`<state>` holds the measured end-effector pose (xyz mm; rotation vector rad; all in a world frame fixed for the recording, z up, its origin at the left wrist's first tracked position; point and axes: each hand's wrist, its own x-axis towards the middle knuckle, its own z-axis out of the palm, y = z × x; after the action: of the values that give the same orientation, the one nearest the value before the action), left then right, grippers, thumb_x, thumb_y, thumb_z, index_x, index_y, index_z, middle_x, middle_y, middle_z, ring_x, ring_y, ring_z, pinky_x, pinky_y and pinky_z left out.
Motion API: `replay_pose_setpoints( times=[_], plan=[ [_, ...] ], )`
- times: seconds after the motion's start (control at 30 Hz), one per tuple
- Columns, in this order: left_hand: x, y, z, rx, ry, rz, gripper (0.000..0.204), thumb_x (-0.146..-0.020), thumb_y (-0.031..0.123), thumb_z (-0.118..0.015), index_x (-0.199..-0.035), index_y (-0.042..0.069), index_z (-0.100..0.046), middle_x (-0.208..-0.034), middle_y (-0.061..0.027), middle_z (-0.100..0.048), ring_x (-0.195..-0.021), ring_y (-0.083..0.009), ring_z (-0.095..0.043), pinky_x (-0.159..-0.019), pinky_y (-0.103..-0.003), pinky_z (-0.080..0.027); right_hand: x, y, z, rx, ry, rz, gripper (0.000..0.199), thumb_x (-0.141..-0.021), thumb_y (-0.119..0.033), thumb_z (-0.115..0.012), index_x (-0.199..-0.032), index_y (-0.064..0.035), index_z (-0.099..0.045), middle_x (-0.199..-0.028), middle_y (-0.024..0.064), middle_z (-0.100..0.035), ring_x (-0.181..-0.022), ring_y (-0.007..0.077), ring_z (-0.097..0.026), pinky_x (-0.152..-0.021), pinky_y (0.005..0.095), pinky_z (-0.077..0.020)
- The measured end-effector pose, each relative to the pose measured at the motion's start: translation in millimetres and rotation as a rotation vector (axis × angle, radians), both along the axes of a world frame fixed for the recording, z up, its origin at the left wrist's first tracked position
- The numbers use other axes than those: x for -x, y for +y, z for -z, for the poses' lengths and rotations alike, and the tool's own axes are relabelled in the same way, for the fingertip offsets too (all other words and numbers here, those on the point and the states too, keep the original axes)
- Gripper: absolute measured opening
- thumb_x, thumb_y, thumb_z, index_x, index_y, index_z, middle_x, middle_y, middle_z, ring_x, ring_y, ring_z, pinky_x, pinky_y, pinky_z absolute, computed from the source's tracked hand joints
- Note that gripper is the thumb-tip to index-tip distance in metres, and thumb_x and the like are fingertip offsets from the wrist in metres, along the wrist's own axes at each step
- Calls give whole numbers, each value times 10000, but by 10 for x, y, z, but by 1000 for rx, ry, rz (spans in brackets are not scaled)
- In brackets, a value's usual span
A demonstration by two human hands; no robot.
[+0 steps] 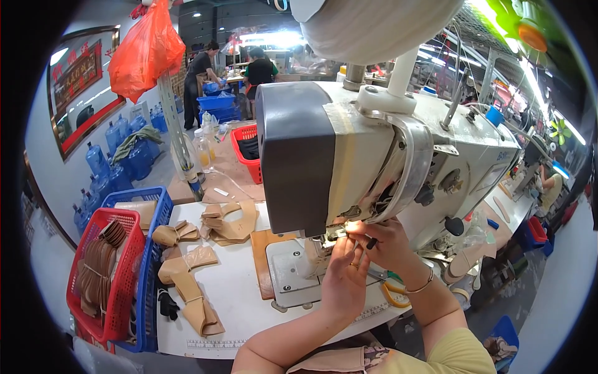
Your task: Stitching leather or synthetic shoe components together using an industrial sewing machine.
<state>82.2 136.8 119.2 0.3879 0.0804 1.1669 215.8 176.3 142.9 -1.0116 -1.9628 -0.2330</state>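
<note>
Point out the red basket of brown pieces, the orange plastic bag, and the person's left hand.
red basket (124,274), head view, on its right wall.
orange plastic bag (144,53), head view, on its middle.
left hand (342,280), head view, on its back.

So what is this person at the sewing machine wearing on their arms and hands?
Both forearms are bare. The left hand has a thin ring on one finger. The right hand has a slim metal bangle at the wrist, and a short yellow sleeve covers the upper arm.
</note>
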Motion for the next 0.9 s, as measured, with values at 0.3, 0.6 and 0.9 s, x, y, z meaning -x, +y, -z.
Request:
replay_pose_setpoints(
  times=[0.3,0.6,0.9],
  plan=[
    [-5,19,22,-61,-9,-2,751,-815,204,-516,-1423,-17,-135,-1486,-125,-190,-1374,-206,-220,-1124,-349,-187,67,-31,-50,196,105,14,170,-678,-39,-663,-844,-68,-682,-740,84,-648,-714,287,-598,-622,353,-488],
    [-42,-27,15,11,-8,-46,759,-769,184,-526,-1417,-6,-179,-1431,-88,-292,-1292,-188,-331,-1070,-315,-259,202,-53,-94,498,304,93,107,-706,-116,-712,-756,-31,-672,-777,116,-654,-731,307,-590,-665,349,-482],
    [-15,-3,51,-136,-11,5,715,-819,209,-484,-1426,5,-166,-1466,-95,-249,-1358,-197,-247,-1102,-338,-207,229,48,152,302,389,223,178,-715,-188,-743,-761,-31,-671,-809,119,-581,-833,269,-529,-727,345,-444]
  ],
)
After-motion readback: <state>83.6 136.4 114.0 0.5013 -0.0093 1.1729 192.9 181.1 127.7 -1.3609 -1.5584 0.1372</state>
